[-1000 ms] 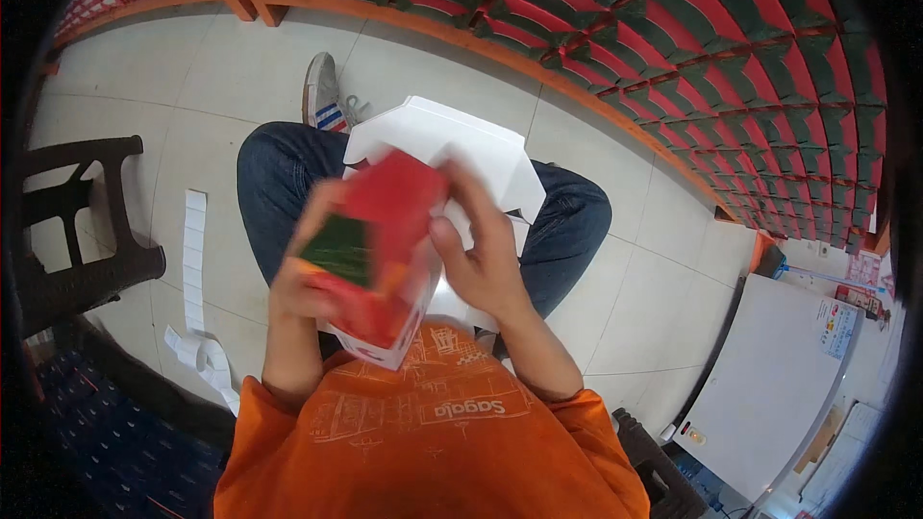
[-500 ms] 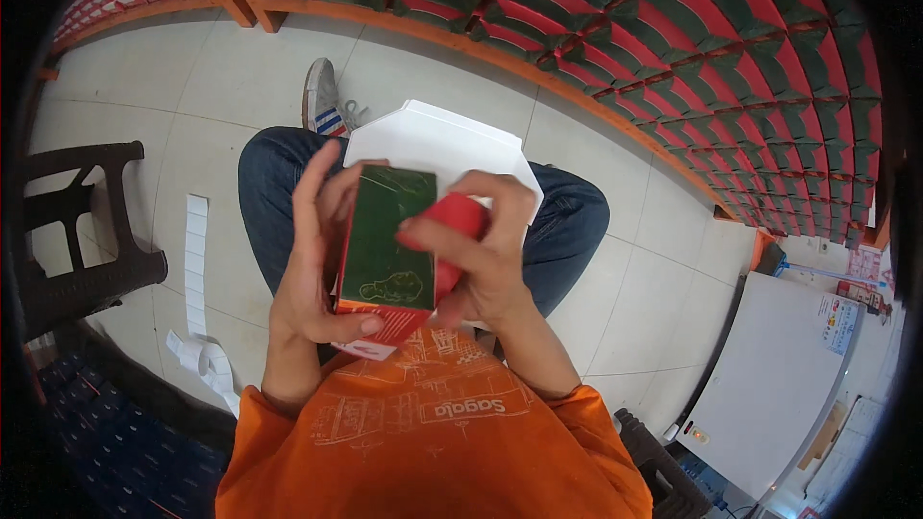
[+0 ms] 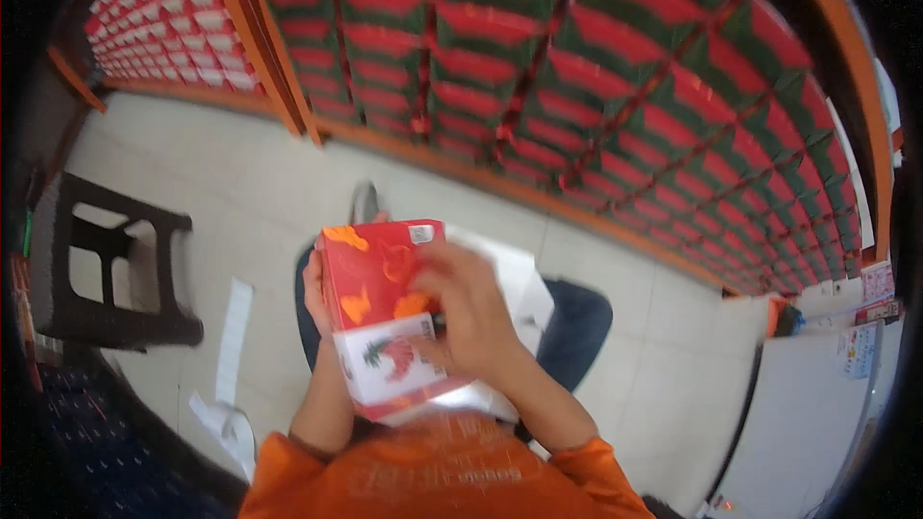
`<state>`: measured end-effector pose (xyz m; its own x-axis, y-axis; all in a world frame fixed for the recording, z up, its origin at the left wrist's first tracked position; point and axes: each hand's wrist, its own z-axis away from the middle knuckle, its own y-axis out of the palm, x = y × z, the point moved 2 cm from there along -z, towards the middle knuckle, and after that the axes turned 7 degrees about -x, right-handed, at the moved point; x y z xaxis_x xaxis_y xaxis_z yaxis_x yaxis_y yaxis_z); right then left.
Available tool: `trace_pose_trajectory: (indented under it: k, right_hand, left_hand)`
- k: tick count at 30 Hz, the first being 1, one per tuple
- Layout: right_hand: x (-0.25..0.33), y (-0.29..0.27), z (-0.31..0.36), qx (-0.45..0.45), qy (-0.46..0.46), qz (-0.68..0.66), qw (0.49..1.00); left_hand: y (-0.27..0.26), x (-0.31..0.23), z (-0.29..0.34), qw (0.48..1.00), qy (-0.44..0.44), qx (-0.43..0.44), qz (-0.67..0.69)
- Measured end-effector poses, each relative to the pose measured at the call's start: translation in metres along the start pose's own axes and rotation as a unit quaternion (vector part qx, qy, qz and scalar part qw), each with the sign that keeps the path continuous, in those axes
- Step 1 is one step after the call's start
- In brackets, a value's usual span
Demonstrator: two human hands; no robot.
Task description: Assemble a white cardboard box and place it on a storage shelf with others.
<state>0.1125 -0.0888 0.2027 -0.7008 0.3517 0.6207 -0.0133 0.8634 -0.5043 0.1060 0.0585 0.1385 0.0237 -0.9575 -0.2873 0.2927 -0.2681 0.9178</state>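
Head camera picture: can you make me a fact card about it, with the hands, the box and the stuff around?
Left hand: holds the red box by its left side
Right hand: over the box's right side, blurred; grip unclear
Box decoration: orange shapes, white panel
Behind the box: white sheet, partly hidden
Left floor: dark stool, white paper strip
Ahead: rows of red-and-green boxes

Red box (image 3: 370, 264) fills the space between left hand (image 3: 312, 290) and right hand (image 3: 471, 312). Floor tiles (image 3: 663, 365) beyond the right knee (image 3: 582, 327) allow passage; a dark stool (image 3: 125, 322) obstructs the left.
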Motion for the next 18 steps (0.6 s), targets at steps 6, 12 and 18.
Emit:
trace_pose_trajectory:
  k: [6,12,18]
  right_hand:
    - [0.051,-0.029,-0.061,0.051,-0.285,0.227,0.93]
    - [0.076,-0.091,-0.185,-0.216,-0.364,0.372,0.826]
    - [0.041,-0.054,-0.306,-0.195,-0.299,0.529,0.77]
  left_hand:
    - [0.059,-0.073,-0.037,0.982,0.038,0.183,-0.003]
    - [0.213,-0.173,-0.076,0.654,0.612,0.161,-0.414]
    - [0.273,-0.234,-0.168,0.039,0.697,0.083,-0.712]
